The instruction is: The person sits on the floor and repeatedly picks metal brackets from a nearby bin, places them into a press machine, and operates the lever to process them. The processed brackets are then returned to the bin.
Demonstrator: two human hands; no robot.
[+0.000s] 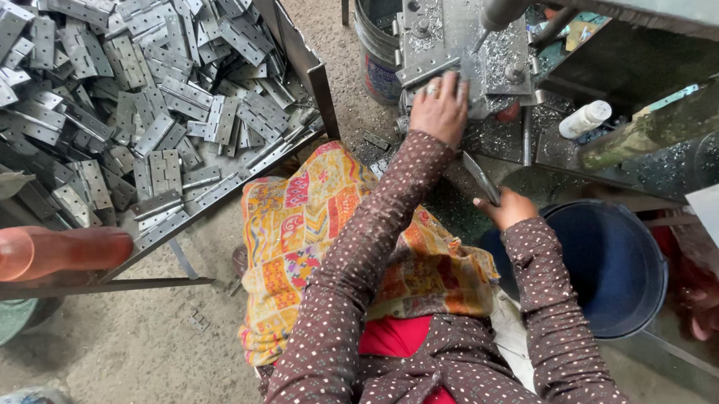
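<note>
- The left hand [439, 110] lies flat on the metal jig plate [450, 51] of a drilling machine. Its fingers are spread a little and press down on a grey hinge piece [428, 69] that sits on the plate. I cannot tell if the fingertips curl around an edge.
- The right hand [507, 209] is lower, just above the rim of a dark blue bucket [621, 261]. Its grip is pressed together on a flat steel hinge [481, 178], which stands tilted upward out of the fist.
- This hinge looks like stiff sheet steel, thin and hard. I judge it light for one hand, but with sharp edges and maybe small burrs.
- The surface is bare and smooth metal, and many bright chips [500, 56] lie on the plate, so it may be slippery or scratchy to hold.
- A good place to take it is, I think, across the flat leaf, thumb on one face and fingers on the other, away from the corners and the knuckle.
- It will not bend or break under normal pressure; a drop would only make noise.
- At the left a big metal tray [310, 72] holds a heap of the same hinges [120, 92], well apart from both hands.
- A white small bottle [585, 119] lies near the machine, and an orange handle [46, 250] is at the far left.
</note>
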